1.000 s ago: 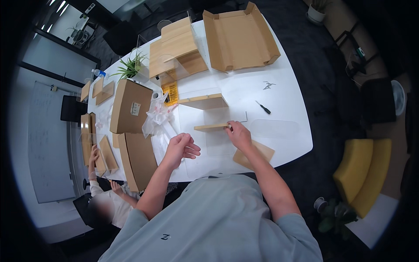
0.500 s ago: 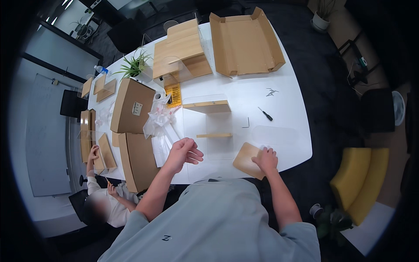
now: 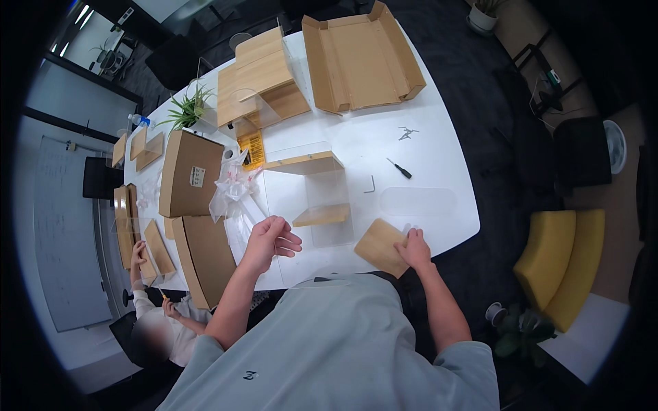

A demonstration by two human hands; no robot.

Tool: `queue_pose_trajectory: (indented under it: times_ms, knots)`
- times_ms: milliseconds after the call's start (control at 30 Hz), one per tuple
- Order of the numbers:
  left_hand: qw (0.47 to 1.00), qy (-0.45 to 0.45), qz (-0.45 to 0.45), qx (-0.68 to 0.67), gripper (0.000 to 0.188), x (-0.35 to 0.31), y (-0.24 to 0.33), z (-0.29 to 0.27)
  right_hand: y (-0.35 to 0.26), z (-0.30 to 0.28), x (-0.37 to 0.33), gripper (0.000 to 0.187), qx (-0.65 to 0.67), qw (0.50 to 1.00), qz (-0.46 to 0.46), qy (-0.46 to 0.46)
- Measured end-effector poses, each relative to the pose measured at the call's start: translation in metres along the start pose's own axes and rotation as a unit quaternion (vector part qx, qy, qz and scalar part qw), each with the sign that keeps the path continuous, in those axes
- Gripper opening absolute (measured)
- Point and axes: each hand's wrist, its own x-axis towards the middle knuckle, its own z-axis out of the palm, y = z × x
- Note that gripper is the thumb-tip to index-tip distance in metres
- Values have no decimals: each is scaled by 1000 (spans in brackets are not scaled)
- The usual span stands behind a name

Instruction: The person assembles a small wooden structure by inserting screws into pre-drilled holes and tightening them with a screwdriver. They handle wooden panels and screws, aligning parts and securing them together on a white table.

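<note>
My right hand [image 3: 413,248] grips a pale wooden board [image 3: 381,245] with rounded corners by its right side, at the table's near edge. My left hand [image 3: 273,245] hovers left of it, fingers curled and thumb against the index finger; whatever it may hold is hidden. Ahead, between my hands, a clear plastic panel [image 3: 327,188] has two wooden boards on it: a far one [image 3: 305,163] with small dots along its edge and a near one [image 3: 321,215]. Neither hand touches these. A second clear panel with rounded ends [image 3: 418,201] lies flat to the right.
A hex key [image 3: 371,185], a screwdriver [image 3: 399,168] and several screws [image 3: 407,132] lie on the right. Cardboard boxes [image 3: 190,175], plastic wrapping [image 3: 233,192] and a plant [image 3: 190,109] stand left. An opened carton [image 3: 360,61] is far off. Another person [image 3: 171,322] works at the left.
The view has shifted, so the table things sit further left. My right hand has moved from lying over the board to gripping its side. The near board on the panel shows more of its face.
</note>
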Motion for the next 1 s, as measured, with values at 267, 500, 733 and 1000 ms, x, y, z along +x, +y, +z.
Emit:
queue_pose_trajectory:
  times_ms: [267, 500, 733, 1000]
  knots:
    - [1000, -9, 16, -10, 32, -2, -2, 0, -33, -87, -26, 63, 30, 983, -135, -117]
    - [999, -19, 31, -35, 29, -4, 3, 6, -14, -90, -15, 41, 369, 918, 33, -140]
    - [998, -37, 37, -30, 31, -3, 3, 3, -15, -52, -14, 37, 391, 912, -56, -111]
    - [998, -40, 35, -45, 28, -5, 1, 2, -68, -70, -47, 28, -24, 980, -142, 140]
